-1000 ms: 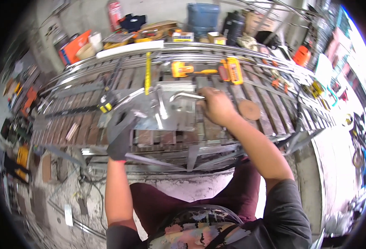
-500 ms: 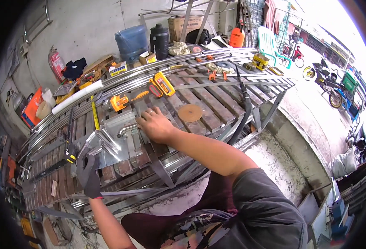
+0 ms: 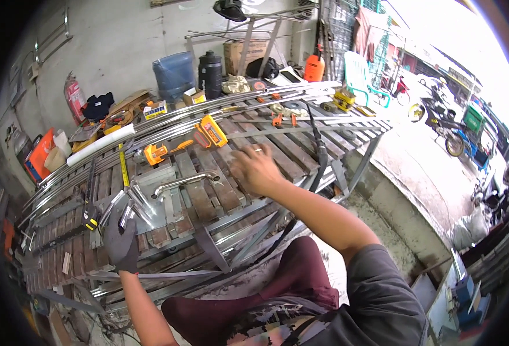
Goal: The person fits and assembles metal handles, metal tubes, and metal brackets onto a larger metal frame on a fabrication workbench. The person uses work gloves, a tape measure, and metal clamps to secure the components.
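On bench: tube approx. L-R

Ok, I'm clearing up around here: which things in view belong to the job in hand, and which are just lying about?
Seem part of the job:
short metal tubes, by the gloved left hand
bent metal tube, left of the right hand

Seem to be just lying about:
fire extinguisher
blue container
black jug
green chair

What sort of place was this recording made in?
Probably a small metalworking shop: a slatted workbench bears long shiny tubes and a bent tube. The right side opens onto the outdoors, where a motorcycle stands.
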Demonstrator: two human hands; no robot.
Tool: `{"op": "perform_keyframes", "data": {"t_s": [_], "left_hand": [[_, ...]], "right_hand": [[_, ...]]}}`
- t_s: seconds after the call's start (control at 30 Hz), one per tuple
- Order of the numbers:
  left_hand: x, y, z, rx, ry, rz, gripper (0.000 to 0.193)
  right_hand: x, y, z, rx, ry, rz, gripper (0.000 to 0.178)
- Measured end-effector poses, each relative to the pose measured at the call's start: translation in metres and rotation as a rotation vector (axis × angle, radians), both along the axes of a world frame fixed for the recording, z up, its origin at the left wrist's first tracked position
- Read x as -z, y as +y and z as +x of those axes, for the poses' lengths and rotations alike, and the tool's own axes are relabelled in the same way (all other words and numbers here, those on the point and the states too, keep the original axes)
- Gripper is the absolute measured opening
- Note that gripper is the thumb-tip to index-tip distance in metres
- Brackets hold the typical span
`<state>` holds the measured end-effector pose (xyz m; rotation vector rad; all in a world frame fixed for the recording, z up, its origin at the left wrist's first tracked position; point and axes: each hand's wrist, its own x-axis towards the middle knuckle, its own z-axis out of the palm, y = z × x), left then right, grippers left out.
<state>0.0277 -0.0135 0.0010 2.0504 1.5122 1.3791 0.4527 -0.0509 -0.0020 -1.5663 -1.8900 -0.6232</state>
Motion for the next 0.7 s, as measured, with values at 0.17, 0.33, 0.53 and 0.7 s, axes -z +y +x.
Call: {"op": "perform_keyframes", "data": {"t_s": [0.17, 0.33, 0.53, 0.7], "left_hand": [[0.004, 0.006, 0.017, -0.073, 0.098, 0.078, 0.067], [0.024, 0.018, -0.009, -0.282, 0.468, 0.109, 0.091], [0.014, 0.021, -0.001, -0.196, 0.429, 0.0, 0.094], [0.028, 0.029, -0.011, -0.188, 0.471, -0.011, 0.091]], "right_hand": [[-0.021, -0.005, 0.065, 0.104, 0.017, -0.02, 0.043], [0.002, 0.029, 0.086, 0.183, 0.142, -0.094, 0.038], [0.018, 0.033, 0.09, 0.124, 0.264, -0.124, 0.041], [0.001, 0.026, 0.089, 0.051, 0.417, -0.282, 0.048]]}}
